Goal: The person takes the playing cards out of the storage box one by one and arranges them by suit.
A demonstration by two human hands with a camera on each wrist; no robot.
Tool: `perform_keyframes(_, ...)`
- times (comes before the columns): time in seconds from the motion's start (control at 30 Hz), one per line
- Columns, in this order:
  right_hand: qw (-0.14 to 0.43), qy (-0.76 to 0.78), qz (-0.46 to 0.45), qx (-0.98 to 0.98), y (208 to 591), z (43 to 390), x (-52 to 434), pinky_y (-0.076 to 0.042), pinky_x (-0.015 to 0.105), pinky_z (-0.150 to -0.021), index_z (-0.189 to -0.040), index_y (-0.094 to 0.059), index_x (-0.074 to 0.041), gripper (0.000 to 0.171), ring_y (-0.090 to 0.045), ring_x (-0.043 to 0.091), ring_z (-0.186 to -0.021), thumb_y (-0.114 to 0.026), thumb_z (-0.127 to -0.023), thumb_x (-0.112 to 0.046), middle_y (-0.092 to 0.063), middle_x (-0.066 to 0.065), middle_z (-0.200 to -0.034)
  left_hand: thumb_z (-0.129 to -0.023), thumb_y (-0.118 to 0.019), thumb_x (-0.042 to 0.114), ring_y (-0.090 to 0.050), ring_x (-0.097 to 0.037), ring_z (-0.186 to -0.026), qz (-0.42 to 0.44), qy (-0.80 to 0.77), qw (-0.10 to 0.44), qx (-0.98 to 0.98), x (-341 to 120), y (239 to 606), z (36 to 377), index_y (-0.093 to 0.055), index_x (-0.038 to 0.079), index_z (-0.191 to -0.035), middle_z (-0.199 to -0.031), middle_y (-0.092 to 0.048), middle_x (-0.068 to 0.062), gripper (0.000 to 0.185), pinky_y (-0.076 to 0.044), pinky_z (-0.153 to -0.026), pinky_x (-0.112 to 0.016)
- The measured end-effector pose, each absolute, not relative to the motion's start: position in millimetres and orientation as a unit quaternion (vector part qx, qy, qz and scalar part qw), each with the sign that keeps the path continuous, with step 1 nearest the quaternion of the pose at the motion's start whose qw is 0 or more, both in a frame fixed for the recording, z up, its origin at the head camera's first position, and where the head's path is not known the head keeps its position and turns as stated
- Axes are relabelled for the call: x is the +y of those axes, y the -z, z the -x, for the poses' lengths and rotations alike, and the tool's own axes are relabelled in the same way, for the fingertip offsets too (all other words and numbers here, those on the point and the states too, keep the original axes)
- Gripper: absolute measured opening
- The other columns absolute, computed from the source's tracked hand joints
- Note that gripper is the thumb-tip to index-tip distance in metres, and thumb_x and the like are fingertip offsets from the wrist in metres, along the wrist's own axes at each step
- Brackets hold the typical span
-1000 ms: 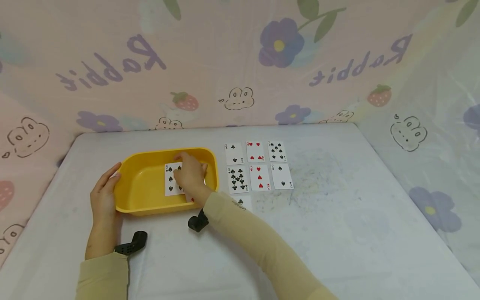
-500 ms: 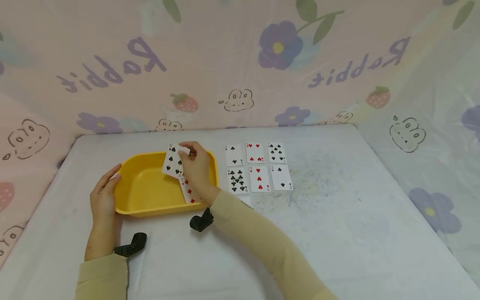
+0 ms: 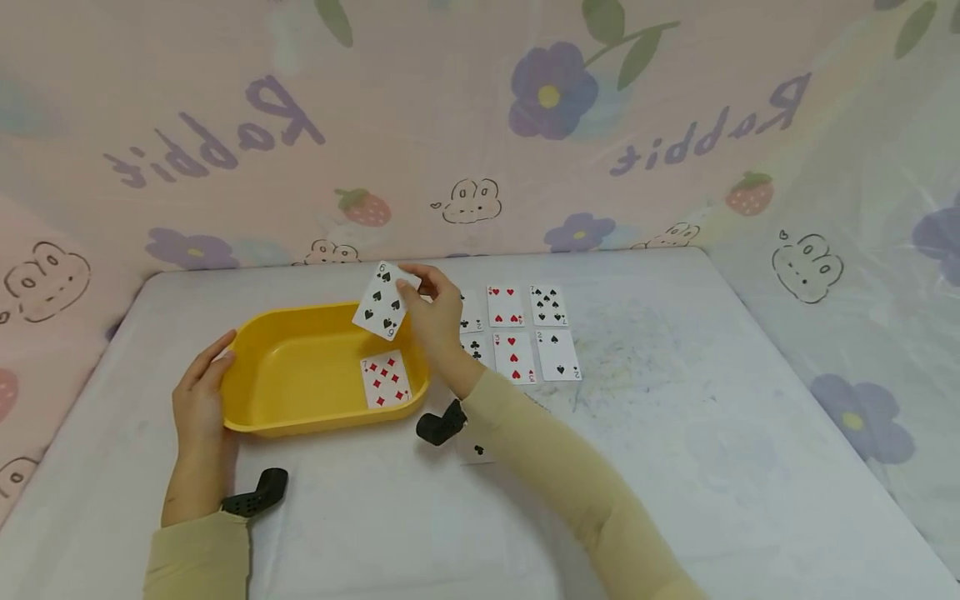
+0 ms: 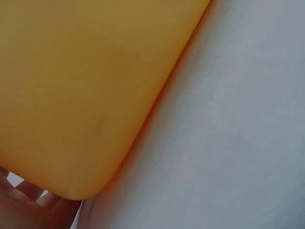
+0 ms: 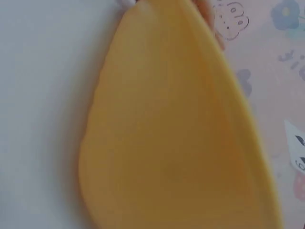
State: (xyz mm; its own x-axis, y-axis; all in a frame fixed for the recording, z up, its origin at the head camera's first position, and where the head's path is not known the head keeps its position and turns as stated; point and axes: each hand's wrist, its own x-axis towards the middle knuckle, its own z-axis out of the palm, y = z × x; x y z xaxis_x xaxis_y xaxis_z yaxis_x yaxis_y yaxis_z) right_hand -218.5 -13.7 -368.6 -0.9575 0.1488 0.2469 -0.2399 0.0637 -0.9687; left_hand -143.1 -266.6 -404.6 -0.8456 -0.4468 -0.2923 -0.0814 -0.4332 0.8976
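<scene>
My right hand (image 3: 438, 321) pinches a six of spades (image 3: 379, 298) between thumb and fingers, raised over the back right rim of a yellow plastic basin (image 3: 300, 367). That card also shows at the right edge of the right wrist view, as a six of spades (image 5: 297, 149). Inside the basin, at its right end, a seven of diamonds (image 3: 386, 379) lies face up. My left hand (image 3: 201, 396) holds the basin's left end, thumb at the rim. In the left wrist view the left hand's fingers (image 4: 43, 207) lie against a lower corner of the basin.
Right of the basin, face-up cards lie in rows: a four of hearts (image 3: 506, 307), a seven of spades (image 3: 550, 306), a three of hearts (image 3: 514, 358) and a two of spades (image 3: 558, 356). Two club cards are partly behind my right hand; another club card (image 3: 476, 452) shows below the sleeve.
My right hand has picked up the six of spades from the basin and moved it up and right, uncovering the seven of diamonds. The left hand stays on the basin.
</scene>
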Motion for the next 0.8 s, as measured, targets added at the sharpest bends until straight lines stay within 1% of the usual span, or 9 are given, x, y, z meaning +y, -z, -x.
perform_keyframes(0.07, 0.141, -0.68, -0.036, -0.719, 368.1, 219.6, -5.3, -0.044, 0.023, -0.074, -0.108, -0.07, -0.006, 0.02, -0.049, 0.007, -0.078, -0.066, -0.089, -0.006, -0.065, 0.008, -0.099, -0.094, -0.061, 0.02, -0.042, -0.007, -0.128, -0.251, 0.814, 0.114, -0.511, -267.1, 405.0, 143.1, -0.062, 0.018, -0.13, -0.142, -0.047, 0.009, 0.036, -0.037, -0.105, -0.013)
perform_keyframes(0.13, 0.137, -0.677, -0.044, -0.722, 368.5, 221.1, 3.1, -0.045, 0.023, -0.075, -0.109, -0.07, -0.006, 0.021, -0.05, 0.007, -0.078, -0.066, -0.089, -0.006, -0.066, 0.009, -0.101, -0.094, -0.061, 0.02, -0.042, -0.006, -0.128, -0.25, 0.818, 0.114, -0.506, -267.5, 405.2, 143.1, -0.062, 0.017, -0.13, -0.141, -0.048, 0.009, 0.036, -0.036, -0.105, -0.013)
perform_keyframes(0.23, 0.131, -0.67, -0.058, -0.728, 368.9, 222.7, 16.1, -0.044, 0.019, -0.072, -0.11, -0.07, -0.005, 0.022, -0.051, 0.007, -0.078, -0.066, -0.088, -0.006, -0.066, 0.01, -0.104, -0.094, -0.061, 0.019, -0.043, -0.006, -0.128, -0.249, 0.818, 0.116, -0.506, -267.4, 405.6, 143.3, -0.062, 0.017, -0.13, -0.14, -0.048, 0.009, 0.036, -0.036, -0.105, -0.013)
perform_keyframes(0.3, 0.123, -0.664, -0.064, -0.735, 367.5, 221.9, 25.5, -0.042, 0.016, -0.068, -0.111, -0.07, -0.006, 0.023, -0.051, 0.007, -0.077, -0.067, -0.088, -0.007, -0.066, 0.011, -0.106, -0.094, -0.061, 0.019, -0.044, -0.006, -0.126, -0.247, 0.816, 0.116, -0.509, -266.8, 405.8, 143.5, -0.062, 0.017, -0.129, -0.14, -0.049, 0.009, 0.036, -0.038, -0.103, -0.012)
perform_keyframes(0.4, 0.109, -0.66, -0.081, -0.739, 365.6, 220.1, 39.5, -0.042, 0.015, -0.068, -0.112, -0.07, -0.005, 0.024, -0.052, 0.007, -0.078, -0.066, -0.089, -0.006, -0.066, 0.013, -0.109, -0.093, -0.063, 0.019, -0.046, -0.007, -0.123, -0.24, 0.82, 0.115, -0.506, -266.5, 405.9, 143.5, -0.063, 0.016, -0.129, -0.138, -0.051, 0.009, 0.036, -0.042, -0.097, -0.011)
perform_keyframes(0.5, 0.097, -0.654, -0.1, -0.744, 364.7, 217.9, 53.7, -0.045, 0.016, -0.07, -0.113, -0.069, -0.004, 0.024, -0.054, 0.008, -0.08, -0.065, -0.089, -0.006, -0.067, 0.013, -0.112, -0.092, -0.064, 0.018, -0.048, -0.007, -0.121, -0.236, 0.823, 0.115, -0.503, -266.3, 405.3, 143.5, -0.064, 0.015, -0.128, -0.136, -0.052, 0.009, 0.036, -0.044, -0.093, -0.011)
perform_keyframes(0.7, 0.073, -0.628, -0.124, -0.765, 368.5, 211.2, 82.4, -0.046, 0.018, -0.075, -0.114, -0.068, -0.002, 0.025, -0.053, 0.011, -0.083, -0.065, -0.09, -0.008, -0.066, 0.014, -0.111, -0.092, -0.064, 0.017, -0.048, -0.007, -0.122, -0.24, 0.822, 0.12, -0.502, -266.2, 404.3, 143.2, -0.064, 0.015, -0.127, -0.135, -0.052, 0.008, 0.035, -0.043, -0.095, -0.011)
perform_keyframes(0.8, 0.049, -0.613, -0.121, -0.779, 371.3, 205.1, 96.9, -0.045, 0.02, -0.073, -0.114, -0.068, -0.003, 0.025, -0.054, 0.012, -0.084, -0.066, -0.09, -0.009, -0.065, 0.014, -0.113, -0.092, -0.064, 0.018, -0.048, -0.006, -0.121, -0.244, 0.819, 0.12, -0.505, -266.9, 404.5, 142.8, -0.065, 0.016, -0.127, -0.135, -0.053, 0.008, 0.035, -0.044, -0.093, -0.01)
